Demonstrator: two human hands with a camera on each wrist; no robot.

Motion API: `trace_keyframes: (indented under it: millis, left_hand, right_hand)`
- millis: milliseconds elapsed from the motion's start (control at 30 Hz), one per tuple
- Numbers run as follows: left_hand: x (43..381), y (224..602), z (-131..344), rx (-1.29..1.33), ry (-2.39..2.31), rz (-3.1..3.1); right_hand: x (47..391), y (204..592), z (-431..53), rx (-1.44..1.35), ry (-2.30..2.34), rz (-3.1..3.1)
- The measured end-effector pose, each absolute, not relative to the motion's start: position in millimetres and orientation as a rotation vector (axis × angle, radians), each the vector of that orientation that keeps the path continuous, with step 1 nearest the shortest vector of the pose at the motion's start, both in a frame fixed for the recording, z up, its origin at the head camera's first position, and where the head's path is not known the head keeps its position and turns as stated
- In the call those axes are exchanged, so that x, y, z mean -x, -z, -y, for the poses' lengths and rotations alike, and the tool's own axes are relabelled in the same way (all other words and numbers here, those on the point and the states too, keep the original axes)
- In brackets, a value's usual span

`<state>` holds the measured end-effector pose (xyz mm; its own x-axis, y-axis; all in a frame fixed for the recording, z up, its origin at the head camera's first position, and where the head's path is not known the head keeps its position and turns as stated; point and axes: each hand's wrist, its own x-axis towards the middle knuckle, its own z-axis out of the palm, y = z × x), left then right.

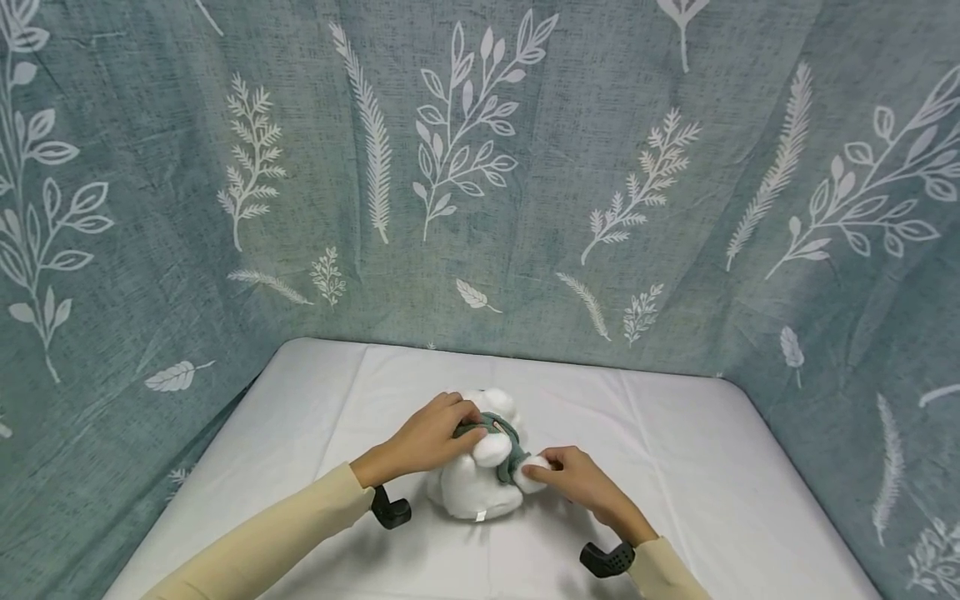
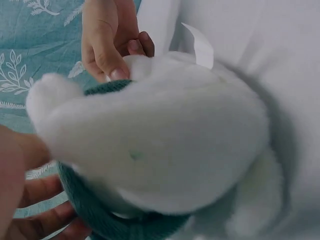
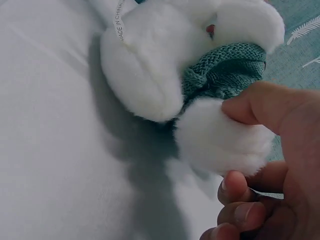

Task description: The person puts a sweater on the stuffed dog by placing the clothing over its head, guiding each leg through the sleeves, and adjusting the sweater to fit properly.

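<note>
A white plush toy (image 1: 468, 487) is on the white table, with a green knitted garment (image 3: 227, 67) about its body. My left hand (image 1: 435, 429) holds the toy from the left at its upper part. In the left wrist view the fingers (image 2: 50, 220) of that hand lie along the green knit. With thumb and fingers, my right hand (image 1: 577, 479) pinches a rounded white limb of the toy (image 3: 220, 137) on the right side. A white tag (image 3: 119, 20) sticks out of the toy's seam. The toy's face cannot be made out.
White cloth covers the table (image 1: 637, 442). A blue-green curtain (image 1: 525, 275) with white leaf prints hangs behind it and along both sides. Each wrist carries a black camera mount (image 1: 390, 508).
</note>
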<state>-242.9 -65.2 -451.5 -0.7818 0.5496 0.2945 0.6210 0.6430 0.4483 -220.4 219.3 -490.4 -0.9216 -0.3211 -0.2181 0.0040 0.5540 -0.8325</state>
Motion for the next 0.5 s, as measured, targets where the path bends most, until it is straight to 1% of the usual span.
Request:
trace_keyframes:
  millis: [167, 300, 500]
  left_hand:
    - [244, 456, 70, 0.914, 0.712, 2.726]
    - [244, 460, 73, 0.778, 0.635, 2.746]
    - [247, 464, 76, 0.563, 0.566, 2.788]
  right_hand:
    - [219, 488, -223, 0.251, 1.306, -2.489]
    - [218, 484, -223, 0.263, 1.384, -2.567]
    - [218, 473, -217, 0.478, 1.494, -2.575]
